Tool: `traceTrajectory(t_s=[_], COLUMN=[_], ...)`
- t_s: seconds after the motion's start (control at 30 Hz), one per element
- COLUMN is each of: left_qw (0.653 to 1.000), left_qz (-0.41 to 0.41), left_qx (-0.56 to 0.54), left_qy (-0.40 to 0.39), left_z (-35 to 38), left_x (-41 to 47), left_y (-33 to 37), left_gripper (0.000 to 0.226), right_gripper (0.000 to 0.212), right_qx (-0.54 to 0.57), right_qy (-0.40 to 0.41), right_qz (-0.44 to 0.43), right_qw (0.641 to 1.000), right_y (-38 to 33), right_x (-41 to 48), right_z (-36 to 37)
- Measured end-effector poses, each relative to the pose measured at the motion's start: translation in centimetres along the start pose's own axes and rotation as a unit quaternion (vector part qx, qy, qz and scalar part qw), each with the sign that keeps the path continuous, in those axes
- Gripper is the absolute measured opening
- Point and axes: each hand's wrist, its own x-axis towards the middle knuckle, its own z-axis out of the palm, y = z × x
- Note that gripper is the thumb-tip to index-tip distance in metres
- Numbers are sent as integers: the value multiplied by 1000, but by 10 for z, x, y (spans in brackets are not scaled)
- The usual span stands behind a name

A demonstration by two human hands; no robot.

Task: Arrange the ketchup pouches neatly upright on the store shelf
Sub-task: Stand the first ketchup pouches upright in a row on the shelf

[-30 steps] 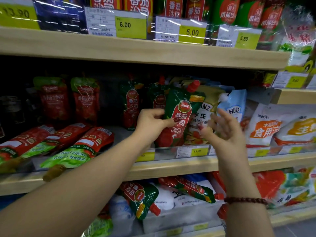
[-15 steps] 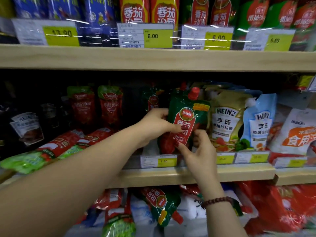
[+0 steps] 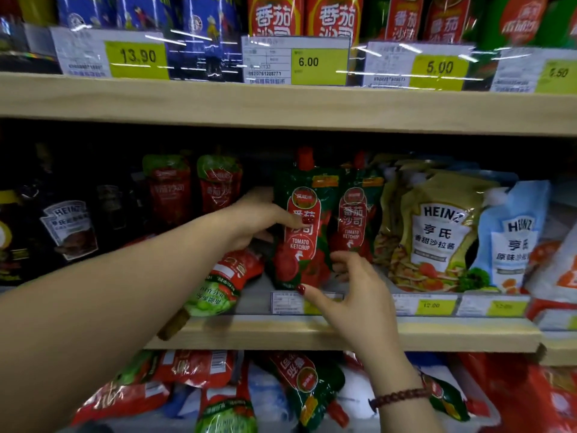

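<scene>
Ketchup pouch [image 3: 299, 232] upright on shelf [image 3: 312, 334] | my left grip [image 3: 265, 220] pinches its side | right grip [image 3: 352, 295] open at base | risk: soft base buckles, pouch topples forward once released

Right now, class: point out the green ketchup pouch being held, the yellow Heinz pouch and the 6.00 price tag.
green ketchup pouch [image 3: 301, 242], head view, front label.
yellow Heinz pouch [image 3: 437, 226], head view, white label.
6.00 price tag [image 3: 318, 62], head view, yellow patch.

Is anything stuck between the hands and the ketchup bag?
Nothing visible. The left hand already grips the green ketchup pouch at its left edge, and the right hand touches its bottom corner. It stands upright beside a matching pouch.
</scene>
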Motion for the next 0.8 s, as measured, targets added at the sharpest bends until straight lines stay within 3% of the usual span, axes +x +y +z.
traceTrajectory(t_s=[0.13,0.23,0.47,0.8], left_qw=[999,997,996,998], left_qz=[-24,-26,-31,-25], left_qx=[-29,-42,-8,-11], left_qy=[31,54,87,50], left_z=[-9,-9,-4,-15], left_x=[16,27,45,48], left_y=[-2,-5,-20,-30], left_gripper=[42,38,45,38], right_gripper=[36,33,31,36], right_qx=[-55,-99,-83,-79], right_qy=[-9,-5,24,24], right_qz=[-50,-66,-75,-76], right_qw=[997,993,993,994], right_y=[1,2,5,7], right_x=[-4,-5,-5,-5], right_z=[2,4,9,12])
